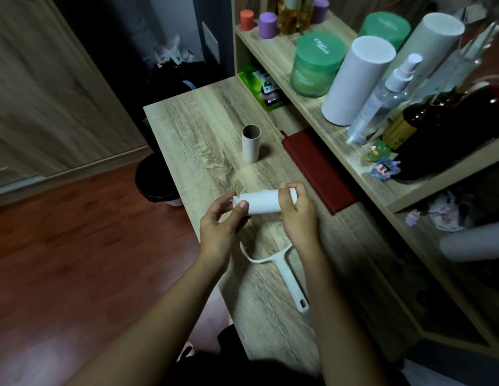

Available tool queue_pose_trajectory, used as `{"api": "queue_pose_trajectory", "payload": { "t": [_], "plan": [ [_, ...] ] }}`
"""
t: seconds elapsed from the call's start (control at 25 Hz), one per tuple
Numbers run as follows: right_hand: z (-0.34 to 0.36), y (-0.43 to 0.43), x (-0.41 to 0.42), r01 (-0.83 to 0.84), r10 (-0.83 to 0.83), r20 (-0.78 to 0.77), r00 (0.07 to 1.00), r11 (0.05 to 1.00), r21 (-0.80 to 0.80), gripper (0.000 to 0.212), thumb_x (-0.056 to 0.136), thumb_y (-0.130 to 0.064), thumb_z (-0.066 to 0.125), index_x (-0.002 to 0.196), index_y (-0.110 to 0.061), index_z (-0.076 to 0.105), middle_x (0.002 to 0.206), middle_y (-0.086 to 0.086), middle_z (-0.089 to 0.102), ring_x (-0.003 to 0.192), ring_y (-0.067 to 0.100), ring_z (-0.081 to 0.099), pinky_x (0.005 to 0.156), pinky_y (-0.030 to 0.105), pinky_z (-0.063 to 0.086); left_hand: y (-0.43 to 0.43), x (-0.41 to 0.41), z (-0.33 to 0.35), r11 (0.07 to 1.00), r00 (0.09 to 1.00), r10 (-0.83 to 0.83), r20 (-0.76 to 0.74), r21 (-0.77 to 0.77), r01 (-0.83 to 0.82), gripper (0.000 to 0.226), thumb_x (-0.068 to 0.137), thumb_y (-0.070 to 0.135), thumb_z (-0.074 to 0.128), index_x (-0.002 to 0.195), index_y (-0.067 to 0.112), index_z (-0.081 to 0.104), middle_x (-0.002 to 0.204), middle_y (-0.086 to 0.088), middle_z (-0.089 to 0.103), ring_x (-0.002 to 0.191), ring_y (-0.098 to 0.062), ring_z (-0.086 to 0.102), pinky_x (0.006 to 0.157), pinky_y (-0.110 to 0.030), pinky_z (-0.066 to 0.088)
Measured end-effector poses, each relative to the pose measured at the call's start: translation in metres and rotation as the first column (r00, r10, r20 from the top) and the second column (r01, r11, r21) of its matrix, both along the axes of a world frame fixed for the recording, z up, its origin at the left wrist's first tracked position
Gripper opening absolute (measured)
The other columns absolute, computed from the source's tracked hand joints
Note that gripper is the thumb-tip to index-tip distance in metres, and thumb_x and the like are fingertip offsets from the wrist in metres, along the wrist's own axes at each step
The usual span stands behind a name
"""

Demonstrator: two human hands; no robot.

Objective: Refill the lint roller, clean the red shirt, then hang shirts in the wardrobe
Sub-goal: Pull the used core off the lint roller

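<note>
A white refill roll [261,201] lies sideways in the air above the wooden table [203,129]. My right hand [297,213] grips its right end, fingers curled over the top. My left hand [220,227] pinches the roll's left end between thumb and fingers. Below my hands the white lint roller handle [287,274] lies flat on the table with no roll on it. An empty cardboard core [251,144] stands upright further back. No shirt is in view.
A dark red book [316,169] lies along the shelf unit's base. The shelf [281,59] holds green tubs, white cylinders [354,82], a spray bottle, dark bottles and small figurines. A black bin [156,179] sits on the floor left of the table.
</note>
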State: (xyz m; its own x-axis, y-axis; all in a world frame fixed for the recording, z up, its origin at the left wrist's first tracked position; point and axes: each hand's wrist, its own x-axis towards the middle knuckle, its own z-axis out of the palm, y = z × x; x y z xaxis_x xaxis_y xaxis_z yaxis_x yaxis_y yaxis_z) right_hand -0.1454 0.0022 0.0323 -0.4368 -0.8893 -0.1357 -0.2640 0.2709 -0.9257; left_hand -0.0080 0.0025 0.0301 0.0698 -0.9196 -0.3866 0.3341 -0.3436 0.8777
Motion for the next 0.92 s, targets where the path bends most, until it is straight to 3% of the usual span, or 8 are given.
{"api": "queue_pose_trajectory", "payload": {
  "t": [0.12,0.24,0.36,0.4,0.48,0.6,0.76,0.92],
  "plan": [
    [-0.002,-0.001,0.000,0.059,-0.059,0.153,0.986,0.998,0.007,0.012,0.090,-0.040,0.049,0.080,-0.033,0.051,0.077,-0.007,0.062,0.064,0.010,0.062,0.056,0.031,0.052,-0.005,-0.001,-0.001,0.996,0.996,0.089,-0.031,-0.027,-0.090,0.027,0.088,0.009,0.061,0.114,0.010,0.058,0.096,-0.006,0.058,0.071,-0.004,0.066,0.071,-0.020,0.056],
    [-0.001,-0.003,-0.003,0.117,-0.139,0.573,0.808,0.990,0.075,0.020,0.094,-0.034,0.048,0.103,-0.017,0.050,0.092,0.005,0.060,0.060,0.006,0.058,0.055,0.019,0.049,-0.018,-0.001,-0.010,0.985,0.982,0.172,-0.077,0.021,-0.171,0.029,0.091,0.017,0.059,0.118,0.008,0.053,0.081,-0.001,0.058,0.070,-0.006,0.064,0.077,-0.022,0.056],
    [0.003,-0.002,-0.004,0.143,-0.146,0.763,0.629,0.987,0.071,0.032,0.095,-0.031,0.047,0.119,-0.009,0.044,0.095,0.009,0.057,0.063,0.007,0.056,0.057,0.016,0.051,-0.033,0.004,-0.031,0.996,0.970,-0.022,0.244,0.089,0.000,0.026,0.085,0.025,0.067,0.105,0.010,0.058,0.086,-0.002,0.062,0.079,-0.015,0.062,0.083,-0.032,0.053],
    [0.004,-0.003,-0.003,0.155,-0.153,0.784,0.602,0.985,0.073,0.034,0.095,-0.030,0.047,0.121,-0.009,0.044,0.094,0.008,0.056,0.063,0.007,0.056,0.057,0.016,0.051,-0.037,0.007,-0.040,0.987,0.884,-0.154,0.442,0.108,0.117,0.026,0.082,0.024,0.070,0.102,0.012,0.061,0.090,-0.002,0.063,0.085,-0.019,0.062,0.084,-0.034,0.050],
    [0.006,-0.006,-0.002,0.177,-0.168,0.799,0.577,0.981,0.079,0.031,0.096,-0.030,0.046,0.119,-0.011,0.045,0.092,0.008,0.056,0.062,0.007,0.055,0.056,0.016,0.050,-0.045,0.012,-0.054,0.921,0.575,-0.326,0.750,0.116,0.372,0.033,0.076,0.020,0.074,0.106,0.014,0.063,0.103,-0.005,0.064,0.098,-0.023,0.059,0.089,-0.035,0.045],
    [0.006,-0.007,-0.002,0.179,-0.160,0.796,0.584,0.982,0.065,0.025,0.096,-0.030,0.046,0.113,-0.013,0.047,0.090,0.007,0.056,0.062,0.007,0.055,0.057,0.016,0.050,-0.051,0.014,-0.065,0.826,0.319,-0.345,0.883,0.125,0.549,0.044,0.074,0.018,0.072,0.116,0.024,0.060,0.119,0.000,0.062,0.114,-0.026,0.051,0.095,-0.038,0.038],
    [0.008,-0.009,-0.004,0.203,-0.153,0.792,0.591,0.978,0.038,0.026,0.095,-0.029,0.047,0.114,-0.011,0.047,0.090,0.008,0.056,0.064,0.007,0.056,0.059,0.017,0.051,-0.043,0.011,-0.066,0.848,0.369,-0.320,0.873,0.090,0.523,0.055,0.072,0.019,0.068,0.124,0.027,0.054,0.126,0.002,0.055,0.119,-0.025,0.038,0.094,-0.033,0.032],
    [0.014,-0.028,0.017,0.198,-0.139,0.786,0.602,0.980,0.021,0.019,0.096,-0.027,0.046,0.109,-0.014,0.047,0.093,0.008,0.055,0.065,0.009,0.055,0.058,0.018,0.050,-0.047,0.026,-0.065,0.951,0.684,-0.119,0.720,-0.114,0.286,0.063,0.064,0.032,0.058,0.125,0.015,0.052,0.124,-0.004,0.051,0.117,-0.022,0.048,0.099,-0.029,0.038]
  ]
}}
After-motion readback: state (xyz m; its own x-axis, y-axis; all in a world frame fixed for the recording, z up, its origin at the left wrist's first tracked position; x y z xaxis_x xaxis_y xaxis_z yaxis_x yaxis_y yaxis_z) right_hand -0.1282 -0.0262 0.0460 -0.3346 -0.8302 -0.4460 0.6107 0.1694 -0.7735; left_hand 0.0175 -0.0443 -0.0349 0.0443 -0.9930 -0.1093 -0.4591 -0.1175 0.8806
